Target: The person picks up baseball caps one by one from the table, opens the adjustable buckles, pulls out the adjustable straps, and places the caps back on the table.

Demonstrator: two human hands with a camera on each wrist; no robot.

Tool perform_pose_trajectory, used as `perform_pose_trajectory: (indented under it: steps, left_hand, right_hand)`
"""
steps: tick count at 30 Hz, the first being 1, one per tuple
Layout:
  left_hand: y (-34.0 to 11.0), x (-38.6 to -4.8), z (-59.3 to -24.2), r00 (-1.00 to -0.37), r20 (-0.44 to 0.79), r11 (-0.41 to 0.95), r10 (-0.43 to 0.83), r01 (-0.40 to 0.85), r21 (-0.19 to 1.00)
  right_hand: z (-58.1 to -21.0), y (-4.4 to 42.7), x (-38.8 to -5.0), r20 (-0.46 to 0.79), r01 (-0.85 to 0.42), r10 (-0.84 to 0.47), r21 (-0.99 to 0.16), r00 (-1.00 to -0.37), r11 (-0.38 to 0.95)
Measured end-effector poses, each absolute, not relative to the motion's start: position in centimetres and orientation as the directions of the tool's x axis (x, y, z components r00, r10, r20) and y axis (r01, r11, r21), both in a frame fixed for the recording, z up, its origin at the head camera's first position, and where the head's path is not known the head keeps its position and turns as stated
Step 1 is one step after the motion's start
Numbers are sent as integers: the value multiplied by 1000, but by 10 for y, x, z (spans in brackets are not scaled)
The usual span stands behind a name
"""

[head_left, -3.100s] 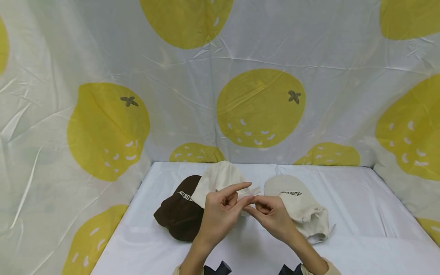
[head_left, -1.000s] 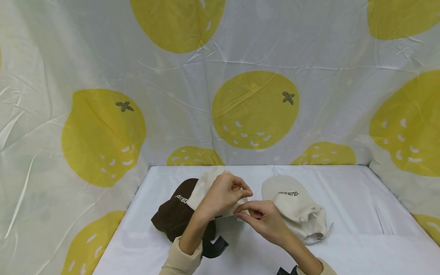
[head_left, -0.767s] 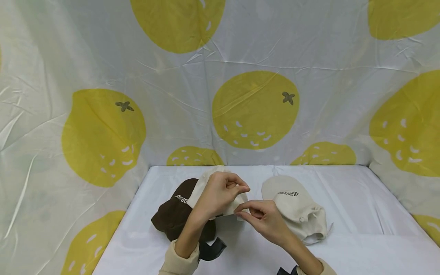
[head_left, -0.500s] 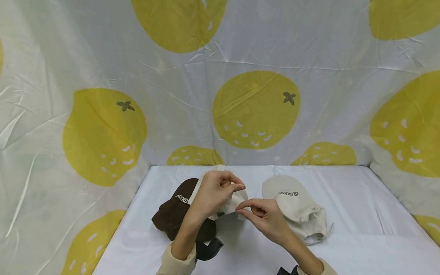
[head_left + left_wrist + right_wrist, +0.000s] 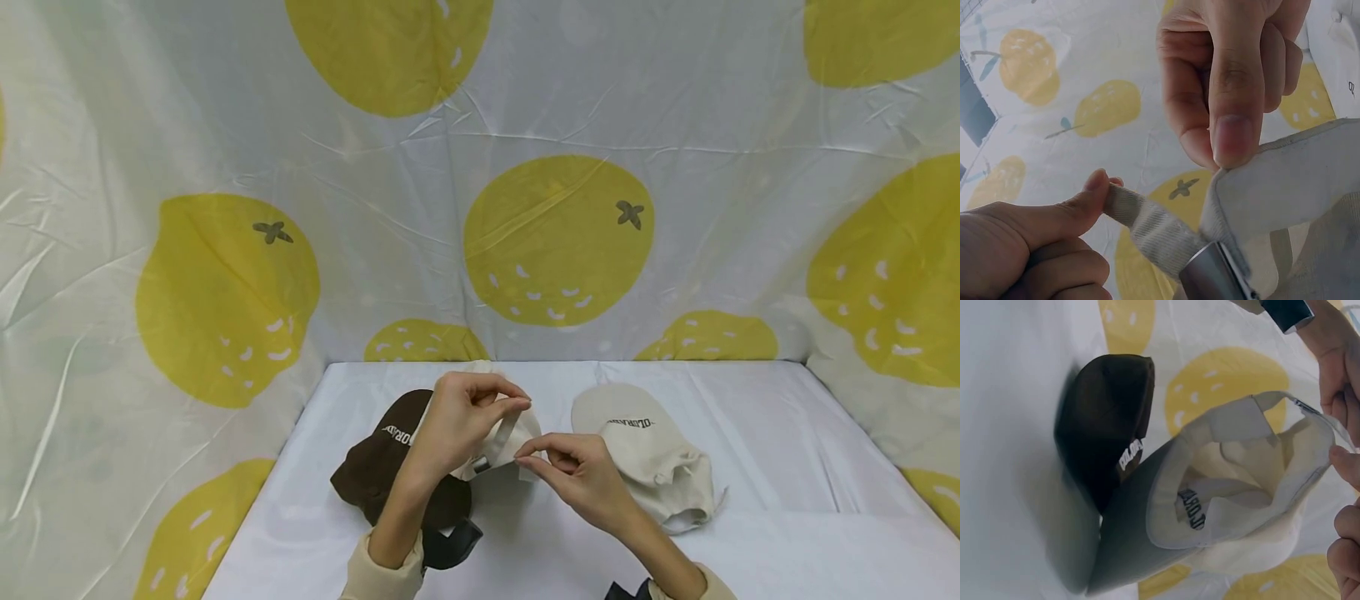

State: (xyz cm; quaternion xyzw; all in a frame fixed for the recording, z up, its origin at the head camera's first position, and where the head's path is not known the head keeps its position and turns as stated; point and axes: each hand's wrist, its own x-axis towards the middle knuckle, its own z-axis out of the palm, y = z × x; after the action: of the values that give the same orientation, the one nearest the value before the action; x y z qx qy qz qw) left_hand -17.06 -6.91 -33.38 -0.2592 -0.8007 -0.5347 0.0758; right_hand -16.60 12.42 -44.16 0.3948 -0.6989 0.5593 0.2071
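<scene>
A cream baseball cap (image 5: 517, 432) hangs between my two hands, its hollow inside facing the right wrist view. My left hand (image 5: 457, 425) pinches the free end of its back strap (image 5: 1166, 240) between thumb and forefinger. The strap runs through a metal buckle (image 5: 1213, 273) at the edge of the back opening. With thumb and forefinger, my right hand (image 5: 573, 475) pinches the cap's rim on the other side of the buckle. In the head view the left hand hides much of the cap's crown.
A dark brown cap (image 5: 375, 475) with white lettering lies at the left, partly behind the left arm. Another cream cap (image 5: 652, 458) rests at the right. Both lie on a white cloth-covered table (image 5: 810, 475), before a lemon-print curtain (image 5: 712, 117).
My hands, together at first, have drawn apart. In the last second the left hand has moved leftward, and the strap shows stretched from it. The right hand has barely moved.
</scene>
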Motion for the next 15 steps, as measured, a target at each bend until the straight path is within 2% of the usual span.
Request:
perform_pose_trajectory:
  steps: [8, 15]
  left_hand:
    - [-71, -164, -329, -839, 421, 179, 344, 498, 848]
    - [-71, -157, -324, -811, 494, 124, 314, 551, 825]
  right_hand:
    - [-441, 126, -167, 734, -778, -277, -622, -620, 92]
    - [-440, 127, -167, 739, -766, -203, -632, -642, 119]
